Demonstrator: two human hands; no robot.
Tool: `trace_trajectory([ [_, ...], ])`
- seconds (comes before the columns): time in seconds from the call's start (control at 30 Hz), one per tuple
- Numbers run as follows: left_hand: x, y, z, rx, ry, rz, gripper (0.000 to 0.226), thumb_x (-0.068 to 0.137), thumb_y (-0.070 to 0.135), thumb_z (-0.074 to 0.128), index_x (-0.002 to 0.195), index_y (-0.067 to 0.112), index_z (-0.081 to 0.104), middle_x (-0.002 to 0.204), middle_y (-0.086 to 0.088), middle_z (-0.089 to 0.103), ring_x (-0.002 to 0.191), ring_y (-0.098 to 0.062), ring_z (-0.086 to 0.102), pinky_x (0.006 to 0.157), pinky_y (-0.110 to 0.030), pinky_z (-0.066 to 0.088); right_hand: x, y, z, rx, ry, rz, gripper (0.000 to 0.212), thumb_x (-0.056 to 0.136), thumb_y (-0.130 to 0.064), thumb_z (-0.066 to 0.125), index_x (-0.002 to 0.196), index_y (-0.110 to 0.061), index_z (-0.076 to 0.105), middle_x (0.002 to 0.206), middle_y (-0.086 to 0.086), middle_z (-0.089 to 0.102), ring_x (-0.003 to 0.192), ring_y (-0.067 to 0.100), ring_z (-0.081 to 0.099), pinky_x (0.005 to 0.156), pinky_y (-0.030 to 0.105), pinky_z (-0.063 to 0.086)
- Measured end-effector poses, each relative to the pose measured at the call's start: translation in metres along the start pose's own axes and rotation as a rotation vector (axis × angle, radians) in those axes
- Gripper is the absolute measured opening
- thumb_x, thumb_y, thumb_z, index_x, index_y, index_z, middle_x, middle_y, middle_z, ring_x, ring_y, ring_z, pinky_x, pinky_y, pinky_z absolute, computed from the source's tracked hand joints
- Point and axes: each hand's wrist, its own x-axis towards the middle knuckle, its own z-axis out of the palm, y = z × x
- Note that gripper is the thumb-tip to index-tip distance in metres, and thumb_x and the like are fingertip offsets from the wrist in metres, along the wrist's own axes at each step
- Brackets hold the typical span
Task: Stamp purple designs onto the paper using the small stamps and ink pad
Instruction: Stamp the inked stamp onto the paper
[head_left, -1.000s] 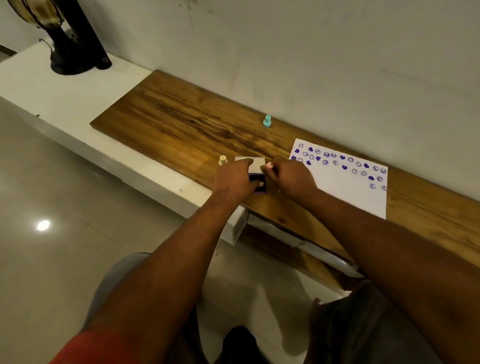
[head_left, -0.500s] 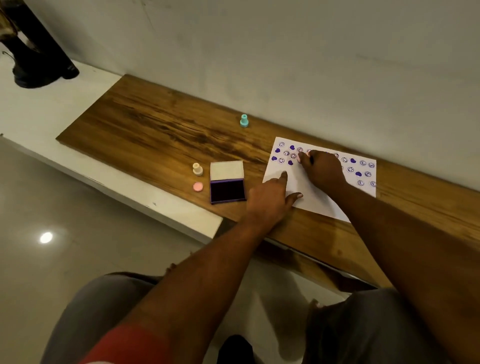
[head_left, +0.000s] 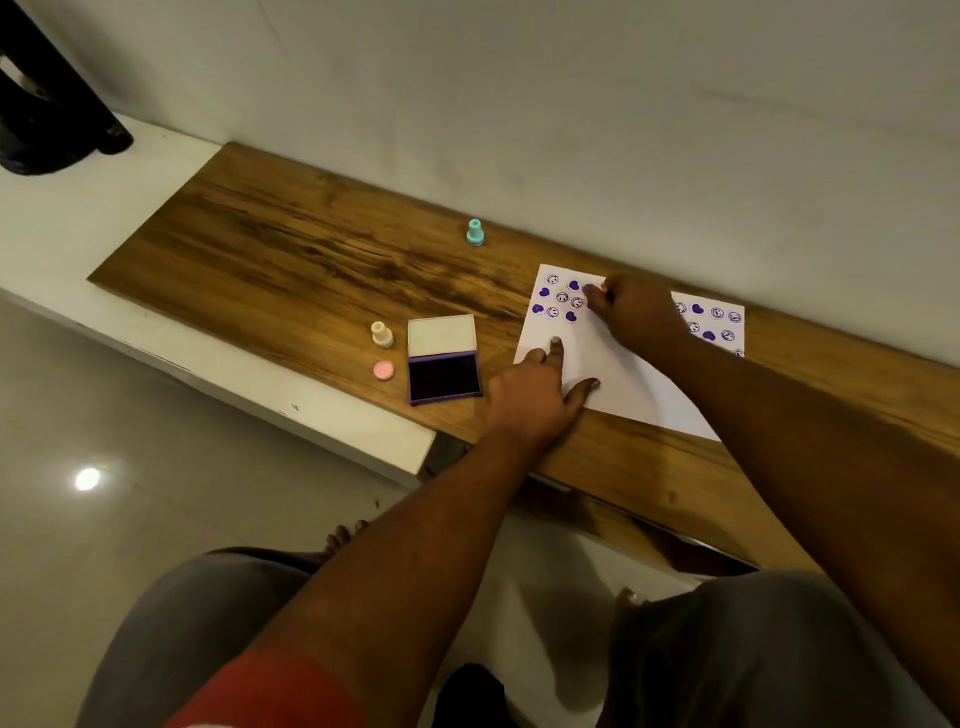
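Stamping on the paper (head_left: 618, 374), which lies on the wooden board (head_left: 291, 249) at my 1 o'clock.

I see my left hand (head_left: 535, 395) spread flat, fingertips pressing the sheet's near-left corner; my right hand (head_left: 634, 306) is bunched over the top row of purple prints, whatever it pinches hidden. At 12 o'clock sits the open ink pad (head_left: 442, 359), beside it a cream stamp (head_left: 382, 334) and pink cap (head_left: 383, 370); the teal stamp (head_left: 475, 232) stands farther back.
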Motion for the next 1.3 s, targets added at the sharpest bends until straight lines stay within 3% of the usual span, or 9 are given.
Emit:
trace_trajectory([
  [0.13,0.002,-0.001,0.003,-0.011,0.002,0.002,0.092,0.094,0.082,0.026,0.161,0.02,0.031,0.139,-0.007,0.062,0.116,-0.027,0.064,0.085,-0.047,0.055,0.017,-0.025,-0.045,-0.094,0.452,-0.128,0.045,0.101,-0.05,0.045,0.084,-0.012,0.061,0.065,0.015,0.065,0.06,0.037,0.061,0.056,0.03,0.03],
  [0.2,0.001,0.0,0.004,-0.006,0.004,0.002,0.092,0.093,0.083,0.026,0.161,0.02,0.032,0.139,-0.007,0.062,0.116,-0.027,0.064,0.083,-0.046,0.055,0.005,-0.026,-0.033,-0.188,0.347,-0.112,0.042,0.104,-0.046,0.042,0.094,-0.01,0.062,0.076,0.017,0.068,0.069,0.039,0.065,0.056,0.035,0.037],
  [0.3,0.001,-0.001,0.005,-0.003,0.031,0.011,0.093,0.093,0.083,0.026,0.159,0.018,0.037,0.131,-0.008,0.065,0.11,-0.027,0.066,0.079,-0.043,0.055,-0.029,-0.021,0.02,-0.306,-0.057,0.092,0.044,0.109,-0.04,0.035,0.123,-0.006,0.059,0.109,0.021,0.07,0.1,0.041,0.067,0.076,0.041,0.05],
  [0.4,0.0,-0.003,0.004,-0.022,0.042,0.026,0.091,0.095,0.081,0.026,0.158,0.016,0.038,0.127,-0.009,0.065,0.106,-0.026,0.067,0.077,-0.043,0.054,-0.022,-0.027,0.033,-0.382,-0.085,0.158,0.041,0.109,-0.034,0.037,0.123,-0.005,0.063,0.117,0.018,0.07,0.108,0.037,0.067,0.083,0.039,0.052],
  [0.57,0.001,-0.001,0.0,-0.027,-0.021,0.017,0.091,0.096,0.08,0.027,0.161,0.017,0.029,0.139,-0.009,0.059,0.118,-0.027,0.062,0.085,-0.044,0.054,-0.018,-0.021,0.025,-0.392,-0.127,0.133,0.046,0.11,-0.039,0.034,0.129,-0.005,0.059,0.124,0.018,0.067,0.115,0.035,0.064,0.089,0.041,0.052],
  [0.93,-0.002,0.001,-0.004,-0.004,-0.018,0.012,0.088,0.098,0.077,0.03,0.161,0.016,0.028,0.14,-0.009,0.058,0.115,-0.027,0.063,0.082,-0.044,0.056,-0.019,-0.018,0.019,-0.412,-0.146,0.044,0.049,0.109,-0.043,0.034,0.134,-0.006,0.055,0.124,0.017,0.067,0.112,0.035,0.065,0.085,0.041,0.054],
  [1.1,-0.003,-0.001,-0.014,-0.091,-0.069,0.005,0.086,0.097,0.072,0.043,0.163,0.019,0.025,0.143,-0.008,0.057,0.123,-0.027,0.06,0.087,-0.045,0.056,-0.006,-0.012,0.002,-0.205,-0.108,0.13,0.058,0.108,-0.047,0.031,0.108,-0.004,0.07,0.109,0.023,0.07,0.102,0.041,0.066,0.085,0.04,0.051],
  [1.2,-0.007,-0.008,-0.026,-0.082,0.011,0.059,0.084,0.098,0.071,0.044,0.163,0.023,0.024,0.14,-0.007,0.059,0.119,-0.026,0.062,0.077,-0.039,0.054,-0.004,-0.009,-0.01,0.184,0.102,0.365,0.057,0.106,-0.044,0.035,0.096,-0.004,0.075,0.098,0.023,0.073,0.094,0.039,0.066,0.078,0.035,0.045],
  [1.3,-0.019,-0.024,-0.047,-0.109,0.111,0.124,0.078,0.098,0.073,0.042,0.161,0.029,0.031,0.138,-0.002,0.062,0.111,-0.022,0.065,0.074,-0.037,0.052,-0.014,-0.012,-0.013,0.629,0.164,0.579,0.055,0.103,-0.051,0.041,0.102,-0.008,0.075,0.1,0.019,0.074,0.088,0.031,0.067,0.079,0.035,0.048],
])
